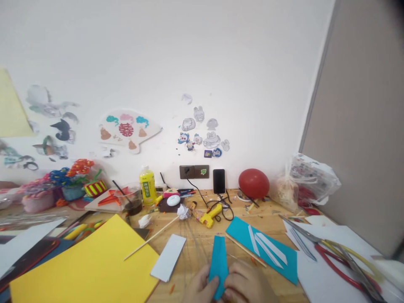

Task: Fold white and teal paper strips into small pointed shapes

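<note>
A narrow folded strip of blue paper stands between my two hands at the bottom centre. My left hand pinches its lower left side, the thumb lying on the paper. On its right edge my right hand grips with curled fingers. Left of my hands lies a stack of white paper rectangles. To the right, a larger blue sheet carries several thin white strips, with a wooden stick along its lower edge.
Yellow paper covers the left front, a stick with a white paper flower over its corner. Behind are a yellow glue gun, a bottle, a phone and a red balloon. Scissors lie on white paper at right.
</note>
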### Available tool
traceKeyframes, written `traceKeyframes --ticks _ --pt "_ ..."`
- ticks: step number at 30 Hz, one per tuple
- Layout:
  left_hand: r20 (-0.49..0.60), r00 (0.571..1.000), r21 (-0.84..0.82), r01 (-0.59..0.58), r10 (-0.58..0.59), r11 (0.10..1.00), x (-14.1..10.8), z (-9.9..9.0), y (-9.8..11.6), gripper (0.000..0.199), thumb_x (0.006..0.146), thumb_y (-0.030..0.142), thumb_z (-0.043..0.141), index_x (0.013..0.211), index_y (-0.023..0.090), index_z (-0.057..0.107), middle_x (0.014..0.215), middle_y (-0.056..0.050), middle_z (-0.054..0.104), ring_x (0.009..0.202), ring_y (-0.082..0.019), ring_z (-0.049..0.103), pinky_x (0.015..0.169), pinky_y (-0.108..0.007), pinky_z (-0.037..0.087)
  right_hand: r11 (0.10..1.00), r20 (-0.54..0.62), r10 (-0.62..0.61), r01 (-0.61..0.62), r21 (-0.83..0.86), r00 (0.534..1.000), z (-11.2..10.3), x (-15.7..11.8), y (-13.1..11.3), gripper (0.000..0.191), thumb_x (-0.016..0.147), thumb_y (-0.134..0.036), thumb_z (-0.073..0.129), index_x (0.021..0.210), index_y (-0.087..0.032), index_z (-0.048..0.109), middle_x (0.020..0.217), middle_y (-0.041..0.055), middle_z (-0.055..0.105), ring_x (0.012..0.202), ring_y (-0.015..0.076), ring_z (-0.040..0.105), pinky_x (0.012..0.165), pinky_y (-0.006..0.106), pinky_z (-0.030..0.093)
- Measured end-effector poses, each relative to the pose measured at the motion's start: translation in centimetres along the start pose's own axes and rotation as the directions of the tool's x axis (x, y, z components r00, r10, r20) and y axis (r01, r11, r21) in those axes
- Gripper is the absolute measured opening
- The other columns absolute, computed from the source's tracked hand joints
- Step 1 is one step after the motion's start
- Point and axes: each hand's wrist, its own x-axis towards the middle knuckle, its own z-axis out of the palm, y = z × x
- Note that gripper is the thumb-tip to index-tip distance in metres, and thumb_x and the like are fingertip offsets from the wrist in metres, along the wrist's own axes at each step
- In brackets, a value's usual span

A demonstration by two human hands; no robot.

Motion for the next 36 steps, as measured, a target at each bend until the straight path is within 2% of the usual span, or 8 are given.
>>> traceKeyframes --ticks 5,9,14,19,21,25,30,36 --pt "0.078 0.992 0.065 0.09 -0.095 0.994 0.3 -0.2 -0.5 0.056 0.051 0.052 0.07 0.087 0.016 0.048 0.058 0.002 0.058 0.04 -0.012 0.055 0.041 -0.022 0.04 0.94 -0.034 0.216 -0.198 0.277 0.976 -0.2 0.2 -0.7 0.009 0.077 -0.024 0.05 0.075 -0.02 0.058 0.08 0.003 0.06 0.079 0.0161 0.055 0.069 0.025 0.041" --pt "0.091 0.992 0.103 0.079 -0.089 0.992 -0.2 0.3 0.1 0.055 0.053 0.048 0.07 0.089 0.015 0.046 0.059 0.0 0.062 0.045 -0.015 0.061 0.044 -0.023 0.045 0.836 -0.034 0.378 -0.326 0.441 0.925 0.1 0.3 -0.8 0.002 0.07 -0.017 0.057 0.069 -0.019 0.058 0.076 0.0022 0.061 0.077 0.0166 0.056 0.07 0.026 0.042" --pt "0.1 0.992 0.085 0.07 -0.078 0.994 -0.8 0.8 0.9 0.046 0.055 0.034 0.073 0.087 0.015 0.046 0.065 -0.002 0.065 0.052 -0.015 0.063 0.05 -0.023 0.048 0.775 0.058 0.349 -0.323 0.543 0.935 -0.6 0.3 -0.5 0.01 0.071 -0.026 0.061 0.067 -0.018 0.061 0.076 0.0024 0.06 0.076 0.0164 0.056 0.07 0.027 0.041" --pt "0.115 0.984 0.112 0.127 -0.139 0.986 -1.0 1.1 1.1 0.041 0.054 0.02 0.07 0.087 0.015 0.047 0.062 0.0 0.065 0.047 -0.016 0.063 0.045 -0.023 0.048 0.759 0.162 0.26 -0.305 0.575 0.952 -1.8 0.3 -0.5 0.011 0.075 -0.027 0.059 0.07 -0.018 0.062 0.084 0.0025 0.059 0.084 0.016 0.054 0.076 0.026 0.04" --pt "0.11 0.983 0.12 0.131 -0.144 0.984 -1.0 1.2 1.2 0.039 0.054 0.018 0.068 0.087 0.014 0.047 0.061 0.0 0.065 0.046 -0.016 0.063 0.044 -0.022 0.048 0.758 0.185 0.25 -0.311 0.573 0.951 -1.8 0.4 -0.7 0.01 0.075 -0.026 0.058 0.07 -0.018 0.061 0.085 0.0026 0.059 0.085 0.0161 0.054 0.077 0.027 0.039" --pt "0.124 0.981 0.099 0.14 -0.152 0.985 -1.2 1.2 1.5 0.036 0.054 0.016 0.067 0.085 0.015 0.049 0.068 0.0 0.066 0.052 -0.015 0.064 0.049 -0.021 0.048 0.745 0.169 0.325 -0.362 0.56 0.931 -1.7 0.3 -1.0 0.011 0.075 -0.026 0.057 0.069 -0.017 0.058 0.079 0.0017 0.058 0.08 0.0159 0.054 0.074 0.027 0.04" --pt "0.116 0.981 0.099 0.143 -0.154 0.985 -1.3 1.0 1.9 0.036 0.058 0.017 0.067 0.089 0.014 0.049 0.07 -0.002 0.066 0.055 -0.015 0.064 0.052 -0.023 0.048 0.746 0.212 0.265 -0.34 0.573 0.941 -2.0 0.4 -1.0 0.013 0.078 -0.028 0.052 0.072 -0.018 0.059 0.083 0.0019 0.058 0.085 0.0166 0.052 0.079 0.028 0.039" --pt "0.108 0.985 0.039 0.132 -0.136 0.99 -0.9 0.7 1.5 0.041 0.051 0.017 0.073 0.085 0.014 0.05 0.074 -0.004 0.067 0.061 -0.017 0.064 0.056 -0.024 0.048 0.715 0.114 0.461 -0.444 0.54 0.88 -0.3 0.4 -0.6 0.01 0.07 -0.023 0.056 0.063 -0.017 0.054 0.069 0.0008 0.056 0.069 0.0158 0.053 0.066 0.026 0.041"
